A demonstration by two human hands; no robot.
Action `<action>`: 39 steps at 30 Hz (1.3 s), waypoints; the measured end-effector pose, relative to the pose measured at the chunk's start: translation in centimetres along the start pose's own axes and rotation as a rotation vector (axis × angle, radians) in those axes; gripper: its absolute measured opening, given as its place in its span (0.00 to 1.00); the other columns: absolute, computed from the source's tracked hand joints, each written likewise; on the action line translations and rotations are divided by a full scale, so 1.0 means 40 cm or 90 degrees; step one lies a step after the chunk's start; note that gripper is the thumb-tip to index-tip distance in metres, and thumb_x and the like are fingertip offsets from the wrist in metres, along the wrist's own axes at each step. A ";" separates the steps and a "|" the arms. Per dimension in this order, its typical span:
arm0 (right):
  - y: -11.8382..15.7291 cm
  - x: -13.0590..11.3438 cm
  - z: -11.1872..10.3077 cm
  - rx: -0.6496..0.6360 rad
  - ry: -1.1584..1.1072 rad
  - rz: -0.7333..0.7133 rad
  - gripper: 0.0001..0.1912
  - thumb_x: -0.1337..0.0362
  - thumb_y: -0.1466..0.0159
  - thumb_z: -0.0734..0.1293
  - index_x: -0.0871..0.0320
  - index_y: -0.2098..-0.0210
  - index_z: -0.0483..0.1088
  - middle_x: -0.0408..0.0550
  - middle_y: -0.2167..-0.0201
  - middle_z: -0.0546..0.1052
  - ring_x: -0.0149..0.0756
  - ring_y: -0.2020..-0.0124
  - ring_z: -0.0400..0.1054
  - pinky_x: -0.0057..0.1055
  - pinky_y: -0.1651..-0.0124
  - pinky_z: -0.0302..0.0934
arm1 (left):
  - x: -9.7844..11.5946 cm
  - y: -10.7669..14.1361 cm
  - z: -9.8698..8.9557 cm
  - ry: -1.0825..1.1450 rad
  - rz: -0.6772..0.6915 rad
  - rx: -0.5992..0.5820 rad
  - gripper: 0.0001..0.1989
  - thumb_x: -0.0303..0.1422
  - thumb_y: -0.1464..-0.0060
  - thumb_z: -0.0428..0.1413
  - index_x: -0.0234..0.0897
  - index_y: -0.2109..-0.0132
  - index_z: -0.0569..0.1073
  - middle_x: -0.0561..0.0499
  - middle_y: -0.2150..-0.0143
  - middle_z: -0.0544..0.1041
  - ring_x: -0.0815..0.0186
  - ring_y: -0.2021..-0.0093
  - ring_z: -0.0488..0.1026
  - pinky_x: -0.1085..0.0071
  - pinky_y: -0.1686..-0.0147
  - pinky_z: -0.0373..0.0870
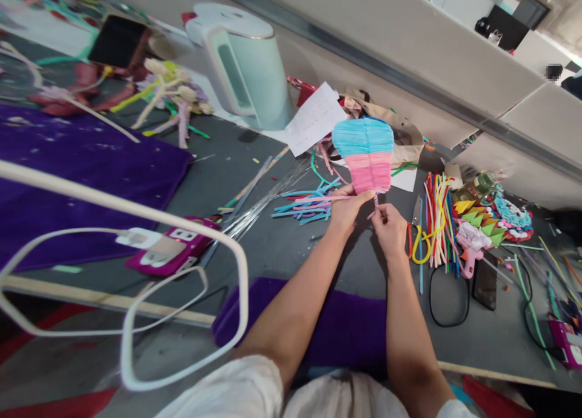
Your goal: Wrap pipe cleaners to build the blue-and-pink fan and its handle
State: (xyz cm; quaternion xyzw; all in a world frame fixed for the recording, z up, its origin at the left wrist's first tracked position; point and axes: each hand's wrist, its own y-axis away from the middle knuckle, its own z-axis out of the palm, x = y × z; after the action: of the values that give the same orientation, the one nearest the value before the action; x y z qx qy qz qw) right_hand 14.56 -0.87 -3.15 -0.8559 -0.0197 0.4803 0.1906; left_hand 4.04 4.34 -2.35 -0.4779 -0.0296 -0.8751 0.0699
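Note:
Upright above the table stands a blue and pink fan-shaped piece (367,154), which looks made of pipe cleaners. My left hand (346,207) is closed on its lower end, thumb across the base. A short pink stem hangs below the piece, and the fingers of my right hand (389,224) pinch that stem. Just left of my left hand lies a bunch of blue, pink and purple pipe cleaners (302,207). Yellow-handled scissors (420,248) rest to the right of my right hand.
A pale green kettle (259,72) stands at the back. Colourful pipe cleaners (439,218), a pink glue gun (470,254) and a phone (485,285) lie on the right. A white cable (243,285) loops over a magenta power strip (173,248) on the left, near purple cloth (91,175).

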 end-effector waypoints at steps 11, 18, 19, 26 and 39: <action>-0.009 0.011 0.009 -0.038 -0.141 0.090 0.08 0.59 0.40 0.62 0.57 0.67 0.68 0.39 0.78 0.73 0.28 0.79 0.65 0.24 0.73 0.60 | 0.003 0.001 -0.003 -0.024 -0.008 0.007 0.11 0.33 0.66 0.67 0.35 0.72 0.78 0.52 0.74 0.77 0.68 0.76 0.70 0.72 0.73 0.66; -0.002 0.000 0.013 0.017 0.003 0.081 0.07 0.62 0.42 0.62 0.55 0.65 0.67 0.41 0.76 0.76 0.31 0.75 0.70 0.27 0.69 0.63 | -0.012 0.001 0.004 -0.031 0.025 0.008 0.10 0.33 0.66 0.67 0.34 0.73 0.76 0.52 0.75 0.76 0.68 0.75 0.70 0.71 0.71 0.66; -0.004 0.000 0.017 -0.005 -0.069 0.131 0.08 0.61 0.41 0.62 0.56 0.63 0.67 0.40 0.77 0.76 0.30 0.77 0.69 0.26 0.73 0.63 | -0.011 0.002 0.004 -0.034 0.022 0.004 0.10 0.33 0.66 0.67 0.34 0.73 0.76 0.52 0.75 0.76 0.68 0.75 0.69 0.72 0.71 0.66; -0.020 0.001 0.012 -0.074 -0.496 0.333 0.18 0.62 0.49 0.72 0.59 0.60 0.69 0.47 0.70 0.81 0.29 0.75 0.74 0.22 0.75 0.66 | -0.002 0.002 0.005 -0.023 0.001 0.003 0.11 0.33 0.67 0.67 0.35 0.73 0.77 0.51 0.74 0.77 0.68 0.75 0.71 0.71 0.72 0.67; -0.031 0.045 0.006 0.045 -0.627 0.414 0.25 0.68 0.57 0.74 0.57 0.62 0.61 0.38 0.74 0.77 0.28 0.75 0.71 0.25 0.69 0.66 | 0.005 0.004 0.009 -0.012 0.013 0.014 0.12 0.34 0.67 0.68 0.35 0.71 0.79 0.50 0.71 0.79 0.66 0.72 0.73 0.70 0.69 0.69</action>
State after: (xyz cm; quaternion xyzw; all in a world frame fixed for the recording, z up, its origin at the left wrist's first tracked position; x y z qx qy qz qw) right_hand 15.50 0.74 -4.30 -0.4871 0.1736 0.8554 0.0299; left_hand 4.24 4.21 -1.98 -0.4859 -0.0348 -0.8693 0.0839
